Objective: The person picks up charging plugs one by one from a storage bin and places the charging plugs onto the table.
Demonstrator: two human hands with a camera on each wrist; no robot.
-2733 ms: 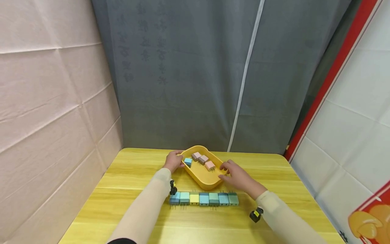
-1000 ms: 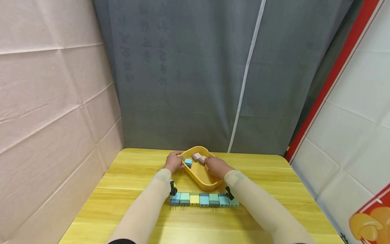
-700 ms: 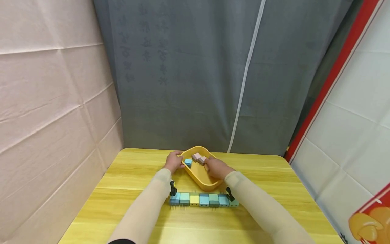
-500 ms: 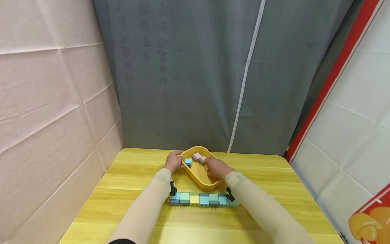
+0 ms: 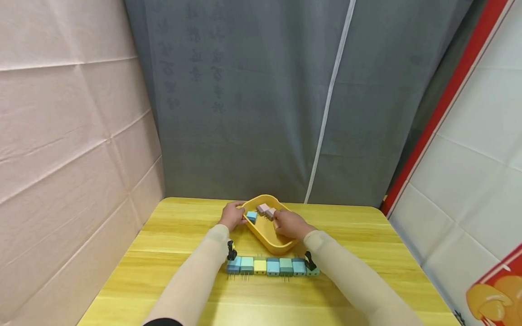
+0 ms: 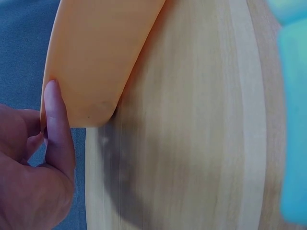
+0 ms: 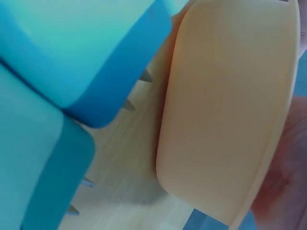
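Note:
In the head view my left hand [image 5: 231,216] grips the left rim of a yellow tray [image 5: 275,249], its thumb along the outer wall in the left wrist view. My right hand [image 5: 291,225] reaches into the tray from the right and pinches a peach plug-like block with metal prongs, mostly hidden under the fingers. Close to these fingertips lie two pale pink plug-like blocks [image 5: 263,209]. A blue plug-like block [image 5: 251,217] sits at the tray's left wall. In the right wrist view my right hand [image 7: 283,187] shows behind the tray wall.
In front of the tray, several blue, green and yellow plug-like blocks [image 5: 259,266] stand side by side in a row, thin prongs sticking out. The right sleeve passes over the row's right end. A grey curtain [image 5: 244,113] hangs behind the wooden table [image 5: 171,253].
From above the tray's right side, my right hand has moved left and down onto the peach block, covering it. Over the last second both hands have stayed almost still.

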